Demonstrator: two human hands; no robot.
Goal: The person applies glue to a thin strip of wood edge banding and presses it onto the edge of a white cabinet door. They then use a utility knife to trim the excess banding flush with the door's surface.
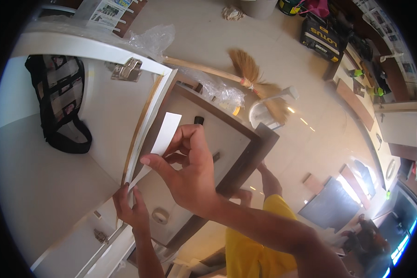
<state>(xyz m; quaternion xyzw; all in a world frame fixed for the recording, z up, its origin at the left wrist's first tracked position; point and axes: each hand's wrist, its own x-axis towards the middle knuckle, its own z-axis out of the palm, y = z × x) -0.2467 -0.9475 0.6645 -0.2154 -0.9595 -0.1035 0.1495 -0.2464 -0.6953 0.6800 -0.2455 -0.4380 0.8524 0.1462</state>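
Observation:
My right hand [180, 169] pinches a long white strip [167, 129], whose upper end sticks up above the fingers. Lower left, my left hand [129, 208] has its fingers closed on the strip's lower part, against the front edge [145, 116] of a white cabinet. Inside that cabinet is a black mesh item [55, 92] with a loop, and a metal hinge [127, 69] sits at the top. Beside the edge, below my hands, lies a dark-framed board [257, 155] with a roll of tape [160, 215] and a small black object [199, 120] on it.
A broom [241, 65], crumpled plastic [150, 41] and a black case [322, 39] are on the tiled floor [310, 106]. A long workbench [356, 99] holding tools runs along the right. Loose boards [324, 204] lie lower right. My bare legs and yellow shorts show below.

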